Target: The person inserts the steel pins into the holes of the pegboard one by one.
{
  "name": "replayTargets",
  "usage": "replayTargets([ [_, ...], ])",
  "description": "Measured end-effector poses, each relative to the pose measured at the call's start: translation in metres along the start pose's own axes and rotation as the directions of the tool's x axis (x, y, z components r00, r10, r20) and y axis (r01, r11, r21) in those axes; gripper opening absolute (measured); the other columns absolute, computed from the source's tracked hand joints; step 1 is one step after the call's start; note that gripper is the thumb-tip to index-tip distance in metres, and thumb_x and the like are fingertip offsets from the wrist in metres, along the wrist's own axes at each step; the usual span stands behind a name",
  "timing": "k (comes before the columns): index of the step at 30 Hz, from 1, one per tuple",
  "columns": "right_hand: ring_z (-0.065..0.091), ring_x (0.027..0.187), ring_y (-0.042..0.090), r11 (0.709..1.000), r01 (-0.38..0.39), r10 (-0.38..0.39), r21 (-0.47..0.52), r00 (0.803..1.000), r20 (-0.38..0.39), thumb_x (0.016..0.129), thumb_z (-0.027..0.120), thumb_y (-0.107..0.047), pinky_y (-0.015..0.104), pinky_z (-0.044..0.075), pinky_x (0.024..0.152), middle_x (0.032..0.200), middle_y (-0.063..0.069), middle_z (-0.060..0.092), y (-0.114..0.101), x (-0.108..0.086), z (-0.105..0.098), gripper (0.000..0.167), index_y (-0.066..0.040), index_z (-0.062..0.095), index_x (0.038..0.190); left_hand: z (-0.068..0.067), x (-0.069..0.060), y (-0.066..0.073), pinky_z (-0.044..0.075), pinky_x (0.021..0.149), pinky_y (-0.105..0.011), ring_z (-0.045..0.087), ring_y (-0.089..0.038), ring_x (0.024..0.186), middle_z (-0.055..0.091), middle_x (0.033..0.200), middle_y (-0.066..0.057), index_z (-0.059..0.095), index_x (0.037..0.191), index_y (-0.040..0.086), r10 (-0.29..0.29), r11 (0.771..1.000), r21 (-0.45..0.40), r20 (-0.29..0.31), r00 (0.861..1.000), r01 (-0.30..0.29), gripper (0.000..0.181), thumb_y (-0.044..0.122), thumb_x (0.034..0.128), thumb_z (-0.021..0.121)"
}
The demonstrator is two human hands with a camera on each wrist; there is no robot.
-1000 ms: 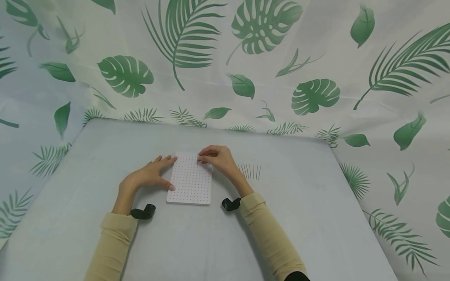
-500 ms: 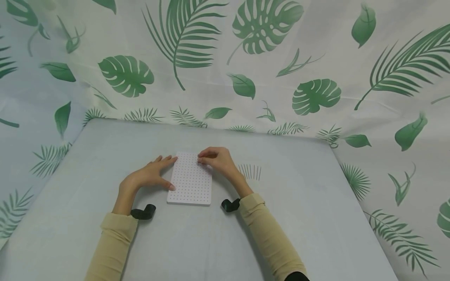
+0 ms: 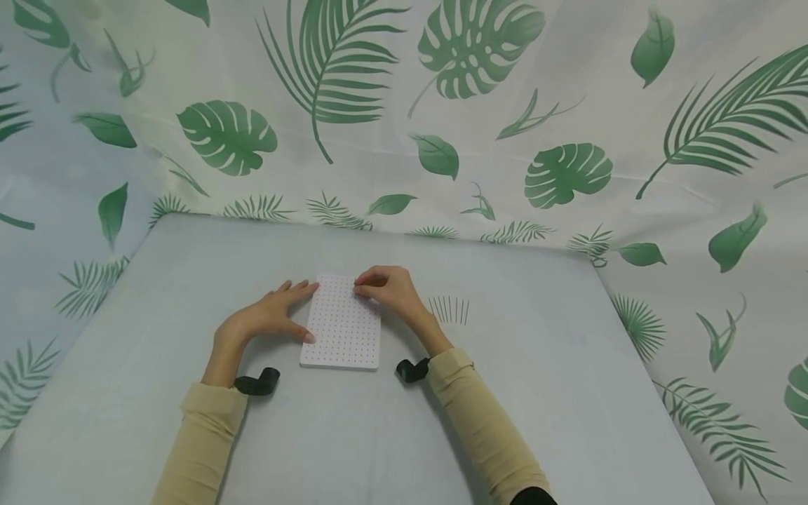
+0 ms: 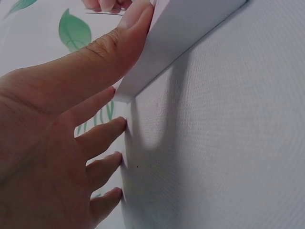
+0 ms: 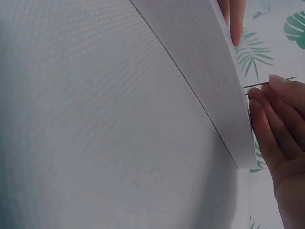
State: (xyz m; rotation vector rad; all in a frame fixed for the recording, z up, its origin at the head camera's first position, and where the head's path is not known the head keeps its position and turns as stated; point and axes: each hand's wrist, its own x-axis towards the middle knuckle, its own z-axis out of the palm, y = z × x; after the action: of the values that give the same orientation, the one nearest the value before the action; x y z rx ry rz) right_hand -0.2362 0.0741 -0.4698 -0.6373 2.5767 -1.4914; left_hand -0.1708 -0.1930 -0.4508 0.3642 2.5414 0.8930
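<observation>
A white pegboard [image 3: 341, 330] with rows of small holes lies on the table. My left hand [image 3: 268, 313] rests at its left edge with fingers spread, the thumb touching near the front corner and a fingertip near the far corner. Over the far right part of the board, my right hand [image 3: 391, 289] pinches a thin dark metal pin [image 5: 256, 85] between thumb and fingers. In the right wrist view that pin stands out from the board's face, its lower end at the surface; whether it sits in a hole cannot be told.
Right of the board, beyond my right wrist, several thin pins [image 3: 449, 308] lie side by side in a row. The pale table [image 3: 555, 393] extends around the board. A leaf-patterned cloth [image 3: 480, 161] hangs behind it.
My right hand has lowered slightly at the same spot on the board, and less of the pin shows above its fingers. The left hand and the board have stayed in place.
</observation>
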Motion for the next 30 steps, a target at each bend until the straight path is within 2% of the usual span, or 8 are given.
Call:
replayTargets([
  [6,0.075,0.090,0.014,1.000,-0.012,0.012,-0.017,1.000,0.015,0.087,0.083,-0.014,0.023,0.059,0.076,0.096,0.004,0.080,-0.004,-0.001,-0.003,0.011,-0.010,0.080,0.096,-0.001,0.001,0.001,0.007,0.120,-0.076,0.003,-0.051,0.156,0.017,0.170,-0.022,0.028,0.163,0.011,-0.014,1.000,0.008,0.003,1.000,0.014,0.108,0.039,0.0783,0.088],
  [19,0.074,0.088,0.015,0.998,0.029,-0.028,-0.063,0.999,0.018,0.088,0.081,-0.013,0.028,0.059,0.079,0.097,0.004,0.079,0.000,-0.015,-0.023,0.013,-0.009,0.079,0.101,-0.001,-0.001,0.005,0.007,0.121,-0.075,0.004,-0.051,0.156,0.018,0.170,-0.022,0.029,0.163,0.011,-0.008,1.000,-0.002,-0.004,1.000,0.008,0.108,0.037,0.0773,0.089],
  [30,0.075,0.098,0.018,0.989,0.016,-0.012,-0.148,1.000,0.028,0.091,0.078,-0.011,0.034,0.061,0.088,0.105,0.005,0.078,0.004,-0.031,-0.047,0.015,-0.007,0.078,0.106,-0.001,-0.002,0.006,0.005,0.122,-0.074,0.004,-0.052,0.156,0.018,0.169,-0.025,0.029,0.162,0.008,0.000,1.000,0.004,-0.003,1.000,0.000,0.107,0.034,0.0777,0.089],
])
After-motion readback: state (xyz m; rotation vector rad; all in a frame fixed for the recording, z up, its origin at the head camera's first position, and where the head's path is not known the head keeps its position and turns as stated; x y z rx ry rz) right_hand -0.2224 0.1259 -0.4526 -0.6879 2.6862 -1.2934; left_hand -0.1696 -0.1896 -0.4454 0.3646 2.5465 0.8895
